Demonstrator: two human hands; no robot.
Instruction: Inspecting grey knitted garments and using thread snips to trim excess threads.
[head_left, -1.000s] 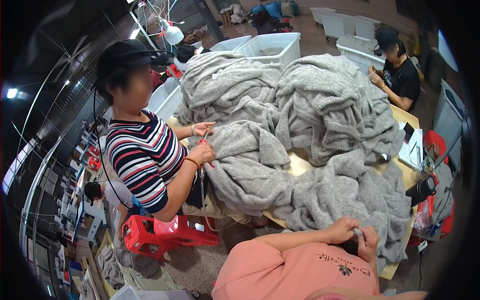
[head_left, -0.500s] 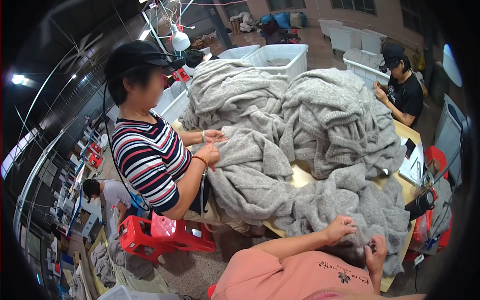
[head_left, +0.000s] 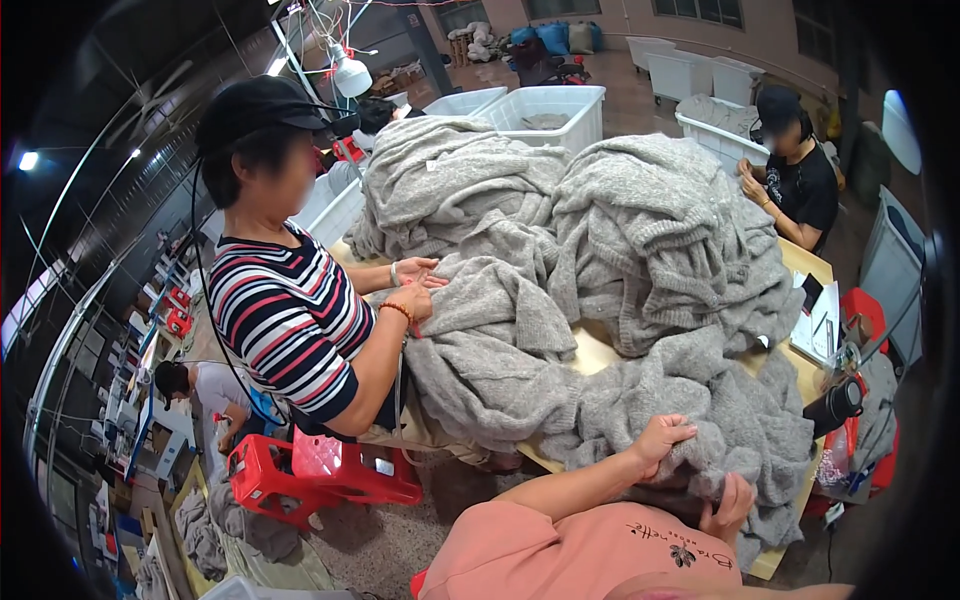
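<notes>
A grey knitted sweater (head_left: 690, 385) lies bunched over the near edge of the table, in front of my body. My left hand (head_left: 662, 442) is closed on a fold of it, fingers bent toward the right. Lower and to the right, my right hand (head_left: 731, 506) has its fingers curled over the same grey knit. Whether a small tool sits between my fingers cannot be made out. Beyond my hands rise two large heaps of grey knitwear, a right heap (head_left: 665, 235) and a left heap (head_left: 455, 165).
On my left a co-worker in a striped shirt (head_left: 290, 310) handles grey knit. Another co-worker (head_left: 800, 185) works at the far right. A black bottle (head_left: 838, 405) and papers (head_left: 817, 320) lie at the table's right edge. Red stools (head_left: 350, 465) stand lower left; white bins (head_left: 560, 110) stand behind.
My left hand has moved slightly up and left, its fingers a little straighter. My right hand has shifted left onto the knit. The view has turned slightly.
</notes>
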